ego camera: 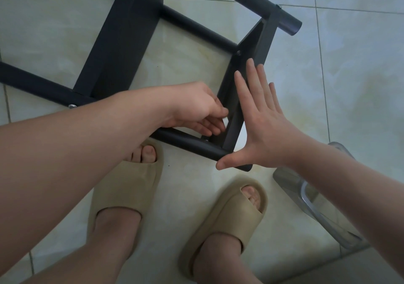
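Head view: looking straight down at a tiled floor with a black metal frame lying flat on it, far from the feet and mostly in the left and middle of the shot.
Far left: a round tube of the frame runs in from the left edge, and there's a silvery bolt on it right by the forearm.
Left slipper: beige slide, near left, toes poking out just under the near tube.
Left hand: reaches inside the frame's corner, with the fingers curled and the thumb and fingertips pinched on a small pale piece. Can't tell what that piece actually is.
End bar: flat black strip that closes off the right end of the frame. It runs from the near tube up to the far tube, with a screw partway along.
Right hand: fully spread, fingers straight and laid flat against the outer side of the end bar. The thumb is stretched out along the near corner where the tube ends. It isn't gripping, just pressing.
Right slipper: same beige, near middle, just below that thumb.
Far right: a clear plastic thing sits on the floor under the right forearm, well apart from the frame.
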Motion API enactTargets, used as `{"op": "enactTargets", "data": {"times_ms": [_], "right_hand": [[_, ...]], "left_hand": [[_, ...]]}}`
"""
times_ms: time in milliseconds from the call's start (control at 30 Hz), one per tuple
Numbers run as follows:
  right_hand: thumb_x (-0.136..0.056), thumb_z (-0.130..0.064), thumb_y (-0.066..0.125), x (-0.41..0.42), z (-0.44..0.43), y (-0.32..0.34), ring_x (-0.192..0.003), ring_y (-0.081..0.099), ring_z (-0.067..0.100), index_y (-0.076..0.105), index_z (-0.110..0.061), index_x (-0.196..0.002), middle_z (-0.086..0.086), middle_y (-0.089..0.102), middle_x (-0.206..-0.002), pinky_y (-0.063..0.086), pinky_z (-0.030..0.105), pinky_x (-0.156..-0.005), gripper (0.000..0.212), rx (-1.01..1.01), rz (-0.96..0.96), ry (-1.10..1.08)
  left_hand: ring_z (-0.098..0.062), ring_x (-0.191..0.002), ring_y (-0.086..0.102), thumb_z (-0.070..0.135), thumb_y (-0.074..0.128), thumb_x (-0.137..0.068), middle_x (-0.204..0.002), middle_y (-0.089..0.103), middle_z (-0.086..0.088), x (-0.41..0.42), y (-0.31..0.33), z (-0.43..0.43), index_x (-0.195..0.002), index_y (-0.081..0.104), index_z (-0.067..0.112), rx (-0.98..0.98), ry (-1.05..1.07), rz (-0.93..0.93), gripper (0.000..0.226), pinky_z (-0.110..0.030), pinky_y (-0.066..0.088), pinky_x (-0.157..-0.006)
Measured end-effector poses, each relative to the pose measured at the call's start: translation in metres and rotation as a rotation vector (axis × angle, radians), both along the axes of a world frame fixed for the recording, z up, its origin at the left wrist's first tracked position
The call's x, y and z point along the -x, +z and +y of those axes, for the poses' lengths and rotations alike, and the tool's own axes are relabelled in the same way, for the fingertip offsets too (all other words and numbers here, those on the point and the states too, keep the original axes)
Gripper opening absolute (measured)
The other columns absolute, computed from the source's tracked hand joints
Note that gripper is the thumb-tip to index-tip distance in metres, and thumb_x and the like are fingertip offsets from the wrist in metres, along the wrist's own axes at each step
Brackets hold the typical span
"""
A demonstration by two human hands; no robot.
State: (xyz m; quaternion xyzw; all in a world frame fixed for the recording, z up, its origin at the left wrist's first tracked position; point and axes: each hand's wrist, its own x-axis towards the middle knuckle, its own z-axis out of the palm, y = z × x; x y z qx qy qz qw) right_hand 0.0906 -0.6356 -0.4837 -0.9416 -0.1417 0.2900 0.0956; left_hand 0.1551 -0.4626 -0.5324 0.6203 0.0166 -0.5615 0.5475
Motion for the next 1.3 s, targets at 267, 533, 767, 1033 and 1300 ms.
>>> {"op": "enactTargets", "data": {"times_ms": [267, 533, 767, 1033, 1300], "right_hand": [[-0.05, -0.099, 0.056, 0.001, 0.002, 0.001, -0.146, -0.039, 0.021, -0.021, -0.014, -0.158, 0.003, -0.038, -0.161, -0.016, 0.047, -0.122, 0.157, -0.002, 0.006, -0.006], [-0.051, -0.097, 0.06, 0.001, 0.003, 0.002, -0.147, -0.039, 0.021, -0.021, -0.014, -0.158, 0.003, -0.038, -0.161, -0.016, 0.046, -0.122, 0.158, 0.006, 0.007, -0.008], [-0.05, -0.098, 0.058, 0.001, 0.003, 0.002, -0.146, -0.039, 0.021, -0.022, -0.014, -0.158, 0.003, -0.039, -0.161, -0.016, 0.046, -0.121, 0.158, 0.005, 0.01, -0.007], [-0.05, -0.097, 0.059, 0.001, 0.003, 0.002, -0.147, -0.039, 0.021, -0.022, -0.014, -0.158, 0.003, -0.038, -0.161, -0.017, 0.046, -0.121, 0.159, 0.006, 0.011, -0.009], [-0.049, -0.1, 0.055, 0.001, 0.003, 0.0, -0.147, -0.039, 0.021, -0.021, -0.014, -0.158, 0.003, -0.037, -0.162, -0.016, 0.047, -0.121, 0.158, -0.009, 0.002, -0.014]], "left_hand": [[-0.011, -0.067, 0.07, 0.018, 0.056, -0.102, -0.072, 0.074, -0.002, -0.002, 0.002, 0.003, -0.086, 0.064, 0.011, -0.001, -0.07, -0.048, 0.019, -0.025, 0.055, -0.068], [-0.01, -0.063, 0.067, 0.017, 0.055, -0.102, -0.071, 0.073, -0.002, -0.003, 0.004, 0.007, -0.086, 0.064, 0.011, -0.007, -0.112, -0.08, 0.019, -0.026, 0.054, -0.068], [-0.011, -0.066, 0.069, 0.016, 0.055, -0.102, -0.072, 0.074, -0.003, -0.005, 0.003, 0.013, -0.086, 0.065, 0.012, -0.023, -0.148, -0.102, 0.019, -0.029, 0.054, -0.071], [-0.012, -0.067, 0.068, 0.011, 0.055, -0.101, -0.076, 0.073, -0.005, -0.005, 0.007, 0.018, -0.085, 0.064, 0.011, -0.028, -0.224, -0.101, 0.019, -0.025, 0.055, -0.068], [-0.006, -0.064, 0.067, 0.011, 0.058, -0.099, -0.073, 0.074, 0.001, -0.006, 0.008, 0.021, -0.083, 0.065, 0.014, -0.059, -0.34, -0.176, 0.018, -0.021, 0.051, -0.066]]}}
